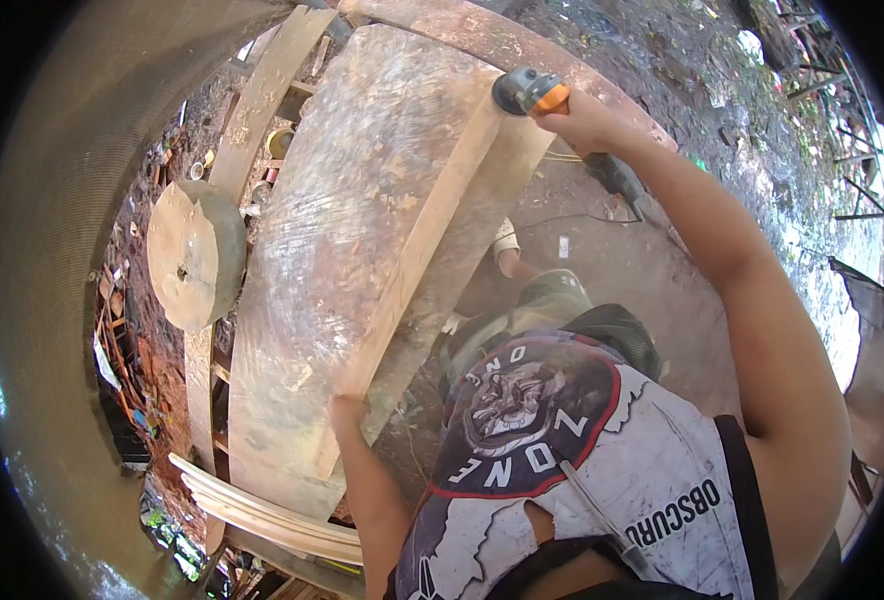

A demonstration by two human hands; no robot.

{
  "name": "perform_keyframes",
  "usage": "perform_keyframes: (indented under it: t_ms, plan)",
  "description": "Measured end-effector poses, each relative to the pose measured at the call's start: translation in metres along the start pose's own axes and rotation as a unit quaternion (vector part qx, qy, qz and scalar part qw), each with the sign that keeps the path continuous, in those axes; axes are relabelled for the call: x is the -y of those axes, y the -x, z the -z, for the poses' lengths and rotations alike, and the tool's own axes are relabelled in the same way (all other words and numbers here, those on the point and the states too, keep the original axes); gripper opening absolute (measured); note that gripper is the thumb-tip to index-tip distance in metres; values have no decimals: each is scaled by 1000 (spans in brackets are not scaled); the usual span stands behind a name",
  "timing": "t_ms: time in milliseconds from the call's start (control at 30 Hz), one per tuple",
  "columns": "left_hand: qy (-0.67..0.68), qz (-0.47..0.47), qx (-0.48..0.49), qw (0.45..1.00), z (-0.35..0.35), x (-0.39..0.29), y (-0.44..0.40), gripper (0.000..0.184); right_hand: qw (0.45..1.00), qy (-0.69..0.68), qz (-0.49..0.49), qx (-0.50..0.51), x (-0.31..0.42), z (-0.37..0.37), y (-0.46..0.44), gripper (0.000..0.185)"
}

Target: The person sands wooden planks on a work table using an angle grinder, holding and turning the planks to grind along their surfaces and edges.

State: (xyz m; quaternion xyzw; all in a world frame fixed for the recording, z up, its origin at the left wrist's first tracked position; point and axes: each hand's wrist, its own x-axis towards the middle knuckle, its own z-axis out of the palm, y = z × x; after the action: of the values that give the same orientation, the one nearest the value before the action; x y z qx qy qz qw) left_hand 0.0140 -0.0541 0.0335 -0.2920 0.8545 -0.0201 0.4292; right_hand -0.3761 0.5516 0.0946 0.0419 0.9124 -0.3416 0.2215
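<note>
A long pale wooden board (427,235) lies diagonally on a dusty worktable (307,230). Near the board's far end, my right hand (582,120) is wrapped round an orange and grey power sander (532,92), whose round dark head touches the board's tip. My left hand (346,410) is closed on the edge of the same board, close to its near end. The fingers of that hand are partly blurred. Fine dust and scratch-like marks cover the table surface around the board.
A round wooden disc (187,255) sits left of the table beside a narrow plank (262,110). Several thin wooden strips (272,520) are stacked at the near left. The sander's cable hangs at the right. A brown sheet (52,250) fills the far left.
</note>
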Motion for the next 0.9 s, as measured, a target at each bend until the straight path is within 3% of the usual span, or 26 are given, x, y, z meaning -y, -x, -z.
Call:
perform_keyframes:
  t_ms: [67, 200, 267, 333, 400, 433, 467, 600, 667, 700, 800, 867, 900]
  plan:
    - [-18, -12, 9, 1000, 29, -21, 21, 45, 998, -60, 11, -4, -3, 5, -6, 47]
    - [27, 23, 25, 999, 21, -15, 13, 46, 999, -51, -11, -16, -6, -8, -6, 49]
    - [78, 48, -47, 995, 12, -13, 6, 44, 998, -34, -46, 0, -6, -18, 1, 48]
    - [73, 51, -32, 996, 24, -18, 16, 42, 997, -17, -78, 17, 4, -31, 12, 47]
    - [74, 55, -9, 996, 38, -22, 25, 40, 998, -58, 27, 20, 25, -54, 44, 43]
    - [45, 30, 15, 998, 41, -21, 24, 46, 993, -90, -61, 56, 73, -52, 78, 40]
    - [16, 4, 40, 999, 42, -20, 22, 53, 993, -83, -60, 62, 75, -68, 83, 40]
    - [-40, -38, 79, 995, 37, -10, 9, 53, 994, -67, 10, 82, 84, -128, 113, 44]
    - [-4, -44, 0, 999, 36, -9, 11, 45, 998, -39, 32, 44, 89, -150, 132, 46]
    - [1, -46, 2, 999, 30, -7, 4, 45, 993, -63, 67, 73, 124, -141, 156, 50]
    - [32, -48, 0, 998, 19, 0, -9, 50, 991, -45, 68, 110, 128, -181, 172, 52]
    - [-54, -137, 17, 989, 34, -1, 3, 51, 989, -38, 69, 123, 140, -198, 184, 53]
    - [-53, -140, 15, 989, 31, 1, 1, 51, 988, -12, 63, 137, 149, -207, 192, 53]
